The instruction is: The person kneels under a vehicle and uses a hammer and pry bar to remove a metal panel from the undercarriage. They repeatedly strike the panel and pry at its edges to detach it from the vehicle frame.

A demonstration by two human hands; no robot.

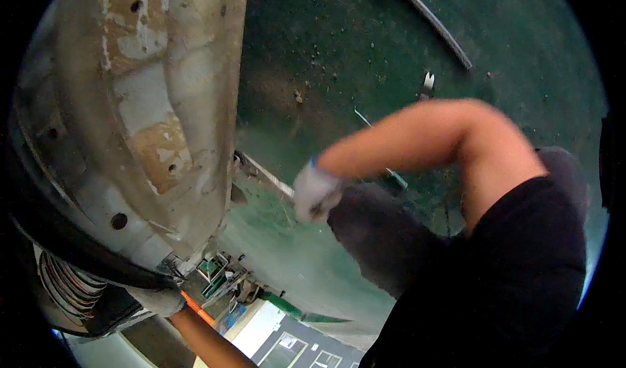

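Note:
A large worn metal panel (202,94), beige and grey with patches of bare brown and several round holes, fills the left side. My right hand (317,192), in a pale glove with a blue cuff, is closed round the end of a thin, pale ribbed bar (270,177). This bar runs left to the panel's edge, where its far end meets a dark fitting. The hand is slightly blurred. At the lower left, my gloved left hand (156,299) reaches to a dark curved rim (98,260) below the panel. Its fingers are hidden there. Beside that wrist lies an orange ribbed piece (197,307).
On the green floor (313,48) lie a long grey tube (433,25), a fork-tipped pry bar (428,82) and a thin rod tool with a teal handle (396,179). Curved ridged coils (68,286) sit at lower left. Jumbled equipment (225,276) stands beyond the panel.

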